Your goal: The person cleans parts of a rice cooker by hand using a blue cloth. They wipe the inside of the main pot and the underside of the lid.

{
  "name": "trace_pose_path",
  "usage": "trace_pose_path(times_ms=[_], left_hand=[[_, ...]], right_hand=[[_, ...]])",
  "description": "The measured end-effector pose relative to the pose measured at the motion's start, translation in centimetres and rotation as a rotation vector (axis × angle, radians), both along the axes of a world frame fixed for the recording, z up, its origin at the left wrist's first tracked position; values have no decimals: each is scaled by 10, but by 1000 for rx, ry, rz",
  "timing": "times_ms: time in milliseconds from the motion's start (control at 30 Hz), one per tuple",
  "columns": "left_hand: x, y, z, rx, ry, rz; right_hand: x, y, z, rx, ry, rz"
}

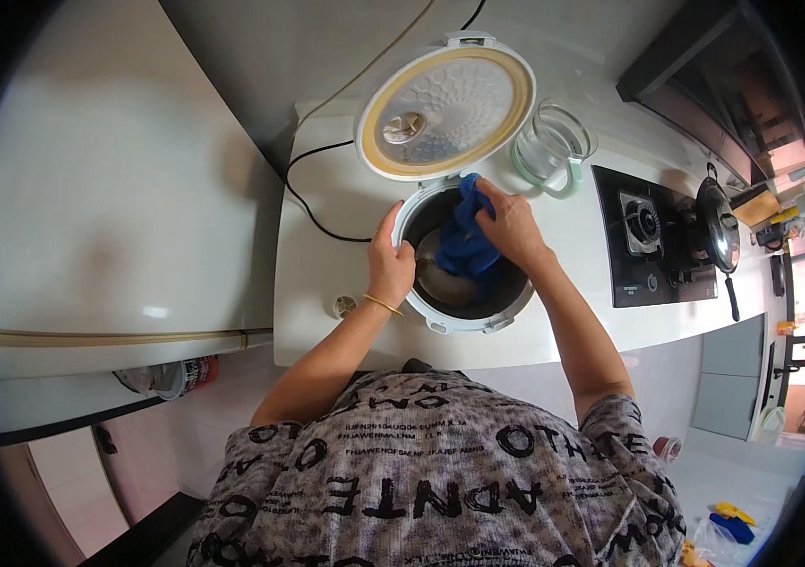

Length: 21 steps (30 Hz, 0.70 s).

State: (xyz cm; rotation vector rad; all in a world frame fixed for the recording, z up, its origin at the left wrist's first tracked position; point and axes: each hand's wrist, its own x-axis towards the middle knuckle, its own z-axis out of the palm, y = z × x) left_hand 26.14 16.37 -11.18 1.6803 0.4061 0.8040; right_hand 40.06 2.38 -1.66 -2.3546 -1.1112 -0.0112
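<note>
An electric rice cooker (438, 325) stands on the white countertop with its lid (466, 106) raised; the lid's inner side is metal with a yellowish seal. My left hand (392, 266) grips the cooker's left rim, thumb on the near inner side. At the right of the opening, my right hand (512, 220) holds a blue cloth (470, 244), which hangs down into the dark interior. The cloth hides part of a round metal surface (441, 280) at the bottom. A small round slotted part (345, 306) lies on the counter left of my left wrist.
A glass pitcher (551, 145) with a pale green handle stands right of the lid. Further right is a black gas hob (629, 244) with a lidded pan (720, 227). A black cord (303, 205) runs across the counter to the cooker. A large white cabinet or appliance (126, 177) borders the left.
</note>
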Motion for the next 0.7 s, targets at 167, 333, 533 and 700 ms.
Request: trace_pose_path(times_ms=[167,333,533,700], left_hand=[[-1,-1,2,-22,13,-11],[1,-1,-3,-28,-16,0],[-2,-2,1,-7,10,1],[1,-1,-3,75,-44,29]], right_hand=[[-1,5,-9,-5,-45,2],[-8,21,-15,-39,-64,25],[-28,33,-12,-115,-26,54],[-39,37,-23,-93,-98,107]])
